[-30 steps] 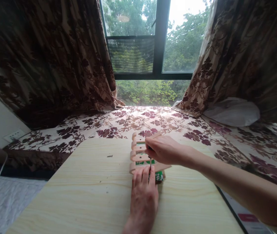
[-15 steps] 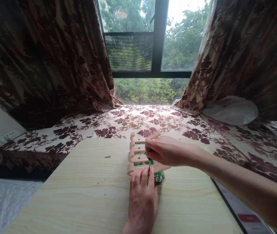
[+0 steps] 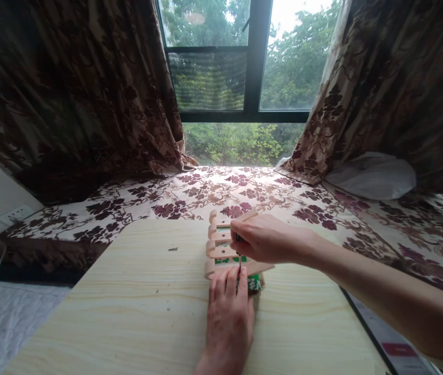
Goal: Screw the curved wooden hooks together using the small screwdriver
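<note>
My right hand (image 3: 262, 238) is closed around the dark handle of a screwdriver (image 3: 240, 260), its thin shaft pointing down. The tip meets the nearest wooden slat (image 3: 262, 267) beside my left fingertips; the exact contact is hidden. My left hand (image 3: 229, 312) holds that slat down with its fingers bent over it. Several pale slats with rounded, hooked left ends lie in a row, and dark screw heads (image 3: 223, 251) show on some. Under them is a green-and-white printed piece (image 3: 254, 283), largely covered by my hands and the slats.
The slats rest on a pale wood-grain table (image 3: 127, 312). Small dark bits, one a screw-like piece (image 3: 173, 249), lie to the left. A flat device with a screen (image 3: 396, 348) is by the right edge. Beyond are a floral-covered ledge (image 3: 205, 190) and a white plastic bag (image 3: 373, 176).
The view has shifted slightly. My right hand and the screwdriver stay over the same slat, with the wrist turned a little. My left hand keeps its hold.
</note>
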Available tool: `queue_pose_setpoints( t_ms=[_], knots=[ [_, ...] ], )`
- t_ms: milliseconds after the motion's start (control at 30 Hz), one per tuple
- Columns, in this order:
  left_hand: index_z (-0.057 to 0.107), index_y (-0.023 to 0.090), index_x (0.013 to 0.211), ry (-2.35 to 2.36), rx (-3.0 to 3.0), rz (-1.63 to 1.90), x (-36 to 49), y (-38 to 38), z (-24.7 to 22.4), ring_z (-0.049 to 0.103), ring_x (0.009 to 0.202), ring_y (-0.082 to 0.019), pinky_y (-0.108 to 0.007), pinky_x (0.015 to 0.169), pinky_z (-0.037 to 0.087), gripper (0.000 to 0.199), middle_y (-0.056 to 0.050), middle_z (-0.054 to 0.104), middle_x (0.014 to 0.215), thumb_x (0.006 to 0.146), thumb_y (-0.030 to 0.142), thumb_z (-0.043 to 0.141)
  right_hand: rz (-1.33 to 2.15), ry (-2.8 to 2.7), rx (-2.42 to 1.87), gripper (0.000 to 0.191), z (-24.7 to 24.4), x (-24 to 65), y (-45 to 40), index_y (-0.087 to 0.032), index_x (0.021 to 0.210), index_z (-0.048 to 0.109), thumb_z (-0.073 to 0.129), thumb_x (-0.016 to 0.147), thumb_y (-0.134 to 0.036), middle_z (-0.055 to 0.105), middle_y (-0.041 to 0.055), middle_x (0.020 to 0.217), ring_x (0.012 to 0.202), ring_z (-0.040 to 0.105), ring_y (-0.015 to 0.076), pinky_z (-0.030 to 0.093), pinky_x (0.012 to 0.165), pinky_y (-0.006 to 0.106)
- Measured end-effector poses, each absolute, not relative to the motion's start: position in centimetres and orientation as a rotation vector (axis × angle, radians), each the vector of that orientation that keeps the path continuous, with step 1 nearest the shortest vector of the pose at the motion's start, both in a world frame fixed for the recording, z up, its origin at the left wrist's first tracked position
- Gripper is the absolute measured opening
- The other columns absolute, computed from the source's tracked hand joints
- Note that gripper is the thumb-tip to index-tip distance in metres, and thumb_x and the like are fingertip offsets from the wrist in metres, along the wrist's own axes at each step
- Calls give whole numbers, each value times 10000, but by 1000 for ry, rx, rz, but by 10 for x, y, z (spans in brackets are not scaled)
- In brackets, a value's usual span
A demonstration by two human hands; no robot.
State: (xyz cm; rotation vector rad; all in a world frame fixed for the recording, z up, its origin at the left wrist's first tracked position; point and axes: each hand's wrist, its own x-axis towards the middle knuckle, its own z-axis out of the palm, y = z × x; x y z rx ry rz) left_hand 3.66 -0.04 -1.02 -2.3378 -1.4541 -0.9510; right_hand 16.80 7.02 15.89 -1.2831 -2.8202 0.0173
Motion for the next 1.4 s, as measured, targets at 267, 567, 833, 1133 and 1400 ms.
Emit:
queue_pose_setpoints(
  t_ms=[267,567,833,1133,1400],
  knots=[
    [501,108,1254,-1454,-2345,-944,38,-1,-8,462,1160,-275,-460,987,417,441,-114,557,1227,816,145,477,141,-2851,-1132,126,165,177,70,-168,807,555,439,857,-164,596,21,678,576,439,92,232,522,235],
    [508,119,1253,-1470,-2350,-953,39,-1,-8,467,1144,-276,-470,997,400,449,-103,563,1223,805,136,485,113,-2829,-1176,118,164,174,68,-169,891,587,489,841,-212,600,37,712,599,441,112,241,523,236],
    [497,127,1272,-1470,-2370,-964,38,-1,-8,456,1154,-276,-467,1001,393,472,-105,548,1240,801,151,505,253,-2840,-1051,156,165,175,67,-170,897,552,421,823,-131,580,31,703,612,439,108,251,542,227],
    [490,132,1274,-1500,-2394,-960,39,0,-5,451,1158,-273,-463,995,393,466,-109,540,1246,809,158,496,296,-2852,-1037,171,169,176,62,-160,896,546,420,809,-84,543,14,690,596,412,99,229,521,229],
    [498,130,1274,-1512,-2411,-941,38,0,-4,448,1156,-277,-470,999,387,457,-112,536,1248,818,159,491,265,-2811,-1054,119,163,177,64,-155,883,538,433,833,-130,556,19,688,588,409,96,257,525,221]
  ],
)
